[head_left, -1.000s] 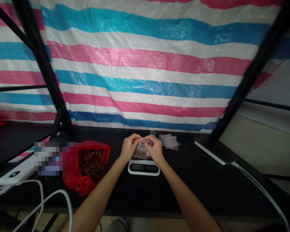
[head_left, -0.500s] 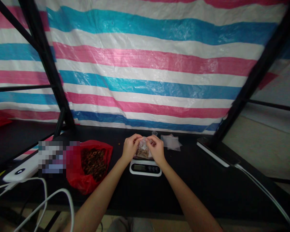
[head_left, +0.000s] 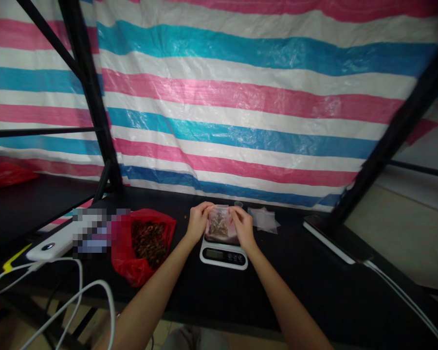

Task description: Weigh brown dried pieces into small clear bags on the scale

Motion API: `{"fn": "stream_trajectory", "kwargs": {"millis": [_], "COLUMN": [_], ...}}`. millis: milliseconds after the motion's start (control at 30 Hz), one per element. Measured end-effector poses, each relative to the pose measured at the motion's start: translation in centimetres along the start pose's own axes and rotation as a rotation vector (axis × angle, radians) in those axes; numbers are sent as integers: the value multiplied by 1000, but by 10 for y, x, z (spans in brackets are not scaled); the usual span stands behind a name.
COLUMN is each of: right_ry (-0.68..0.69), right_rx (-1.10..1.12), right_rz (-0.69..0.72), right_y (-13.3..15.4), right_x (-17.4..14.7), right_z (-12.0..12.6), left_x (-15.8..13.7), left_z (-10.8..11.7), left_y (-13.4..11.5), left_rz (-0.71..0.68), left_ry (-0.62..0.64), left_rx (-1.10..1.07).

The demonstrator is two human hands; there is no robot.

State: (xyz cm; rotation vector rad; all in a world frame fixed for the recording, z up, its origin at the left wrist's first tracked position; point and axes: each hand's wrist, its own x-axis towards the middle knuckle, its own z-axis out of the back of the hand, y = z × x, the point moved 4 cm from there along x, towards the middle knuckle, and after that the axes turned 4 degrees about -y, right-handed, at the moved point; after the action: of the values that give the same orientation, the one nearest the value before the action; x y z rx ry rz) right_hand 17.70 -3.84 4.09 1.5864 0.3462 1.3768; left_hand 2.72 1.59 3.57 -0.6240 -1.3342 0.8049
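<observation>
Above the platform of the scale (head_left: 224, 255), a filled clear bag (head_left: 219, 222) hangs spread between two hands; brown bits show through its film, and whether its lower edge touches the platform I cannot tell. The left hand (head_left: 197, 223) has thumb and fingers pinched together on the bag's upper left corner; the right hand (head_left: 243, 226) pinches the upper right one. Half a second ago the fingertips nearly met over a bunched top; now they have parted toward the corners and the bag lies flatter between them, which suggests its mouth is being drawn straight; whether it is sealed is too small to see.

Counting outward: one filled bag, one scale beneath it; just beyond the right hand, one small clear cup (head_left: 238, 204) and at least two flat clear bags (head_left: 264, 219), overlapping; to the left, one red bag (head_left: 140, 277), its mouth wide, with brown pieces (head_left: 149, 243) too many to count; one loose crumb (head_left: 185, 217) between it and the left hand; farther out on the black table (head_left: 204, 301), one white device (head_left: 47, 249) at the left and one dark-topped device (head_left: 328, 238) at the right.
</observation>
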Motion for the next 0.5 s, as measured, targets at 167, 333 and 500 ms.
{"fn": "stream_trajectory", "kwargs": {"millis": [167, 333, 500], "right_ry": [-64, -66, -48], "right_rx": [126, 121, 122], "right_rz": [-91, -107, -90], "right_y": [-3, -4, -4], "right_x": [5, 6, 5], "right_z": [8, 9, 8], "left_x": [13, 16, 19], "left_z": [32, 61, 62], "left_y": [32, 76, 93], "left_rz": [212, 447, 510], "left_ry": [-331, -551, -498], "left_rx": [-148, 22, 119]}}
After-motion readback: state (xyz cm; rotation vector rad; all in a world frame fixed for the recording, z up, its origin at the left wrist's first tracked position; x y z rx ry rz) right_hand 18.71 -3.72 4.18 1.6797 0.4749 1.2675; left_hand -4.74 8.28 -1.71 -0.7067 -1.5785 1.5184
